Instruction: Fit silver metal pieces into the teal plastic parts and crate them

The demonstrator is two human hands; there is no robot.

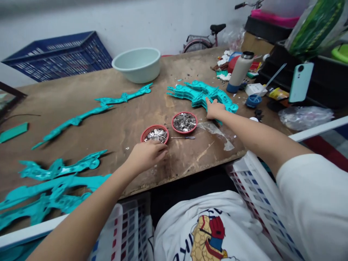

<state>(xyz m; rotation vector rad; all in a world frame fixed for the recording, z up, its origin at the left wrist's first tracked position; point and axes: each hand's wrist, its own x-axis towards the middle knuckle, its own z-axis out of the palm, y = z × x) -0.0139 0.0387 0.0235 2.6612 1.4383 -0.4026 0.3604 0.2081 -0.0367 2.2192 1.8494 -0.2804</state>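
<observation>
My left hand (148, 156) is over the near rim of a small red basket (141, 137) that holds shiny metal clips (156, 135). Its thumb is apart from its fingers, and nothing shows in it. Further right, my right hand (215, 108) has its fingers closed on a teal plastic part (201, 98) in a pile of similar long, jointed pieces. The hand hides the fingers' undersides. Between my hands stands a second red basket (173, 127) filled with darker metal pieces (185, 121). A thin screwdriver-like tool (187, 137) lies in front of it.
More teal parts (76, 119) lie along the table's left side. A pale green basin (136, 69) stands at the back. To the right are a bottle (240, 70), a blue cap (253, 100), and an upright phone (301, 82). White crates (252, 181) flank my lap.
</observation>
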